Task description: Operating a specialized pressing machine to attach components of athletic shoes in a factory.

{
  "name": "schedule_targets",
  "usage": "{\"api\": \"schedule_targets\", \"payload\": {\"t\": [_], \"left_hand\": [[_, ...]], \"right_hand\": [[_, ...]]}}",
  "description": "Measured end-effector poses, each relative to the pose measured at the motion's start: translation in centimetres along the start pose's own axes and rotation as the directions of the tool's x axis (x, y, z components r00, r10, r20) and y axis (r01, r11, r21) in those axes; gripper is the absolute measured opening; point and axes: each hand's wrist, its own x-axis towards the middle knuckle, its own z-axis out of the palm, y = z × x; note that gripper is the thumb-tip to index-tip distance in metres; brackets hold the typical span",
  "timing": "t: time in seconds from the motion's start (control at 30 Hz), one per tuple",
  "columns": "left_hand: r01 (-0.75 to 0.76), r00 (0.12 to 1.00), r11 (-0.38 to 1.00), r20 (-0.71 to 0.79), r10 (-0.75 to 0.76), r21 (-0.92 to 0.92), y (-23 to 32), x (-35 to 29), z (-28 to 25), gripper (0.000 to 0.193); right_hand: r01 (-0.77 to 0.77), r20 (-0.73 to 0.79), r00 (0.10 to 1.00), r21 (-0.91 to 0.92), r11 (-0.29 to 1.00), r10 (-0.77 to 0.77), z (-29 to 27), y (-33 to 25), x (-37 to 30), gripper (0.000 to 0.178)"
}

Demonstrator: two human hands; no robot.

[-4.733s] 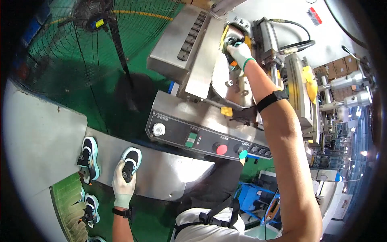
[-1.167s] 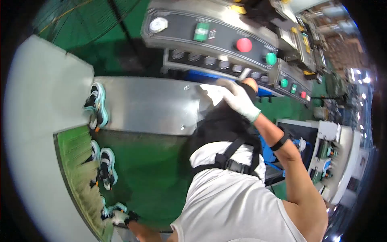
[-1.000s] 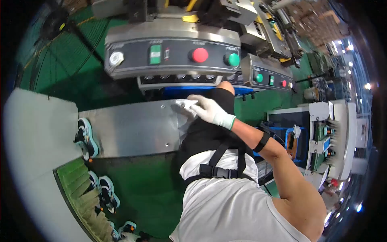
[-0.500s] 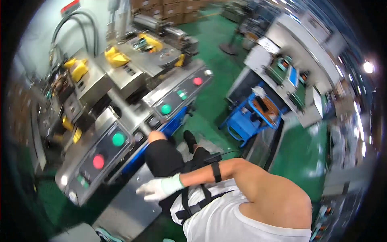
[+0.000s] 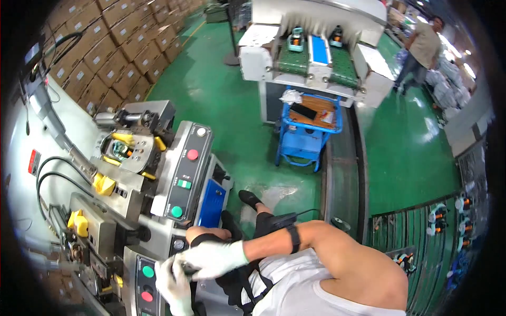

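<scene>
My left hand (image 5: 173, 287), in a white glove, is at the lower edge beside the near control panel (image 5: 143, 287). Its fingers are bent around something small and dark that I cannot make out. Right against it is my right hand (image 5: 215, 260), also in a white glove with a pale green cuff. Motion smears its fingers, so their hold is unclear. Both hands are in front of my lap, close to the machine's front. On the machine's far fixture (image 5: 138, 152), between yellow clamps, sits a small teal and black part (image 5: 124, 150).
The far control panel (image 5: 184, 168) carries red and green buttons. Stacked cartons (image 5: 100, 52) line the back left. Ahead are a blue cart (image 5: 303, 142) and a conveyor machine (image 5: 292, 63) bearing teal and black parts. A person (image 5: 421, 50) stands far right; a slatted rack (image 5: 406, 231) is near right.
My view has swung right, bringing the conveyor machine and cart toward the middle. My left hand has come into view, and my right hand has moved against it.
</scene>
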Motion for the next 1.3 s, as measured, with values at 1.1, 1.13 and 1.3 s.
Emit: {"api": "schedule_targets", "payload": {"t": [1.1,1.13,1.3], "left_hand": [[-0.062,0.998,0.939,0.017,0.060,0.339,-25.0,48.1,7.5,0.029],[-0.026,0.998,0.955,-0.054,0.044,0.295,-23.5,47.5,6.6,0.029],[-0.188,0.909,0.940,-0.312,0.277,0.286,-13.6,39.2,-0.4,0.032]], "right_hand": [[0.008,-0.371,0.413,0.915,0.404,0.832,-13.7,9.6,-14.2,0.056],[0.005,-0.445,0.372,0.879,0.477,0.815,-13.9,8.9,-13.1,0.045],[-0.125,-0.451,0.418,0.832,0.541,0.789,-14.1,9.8,-14.4,0.080]]}}
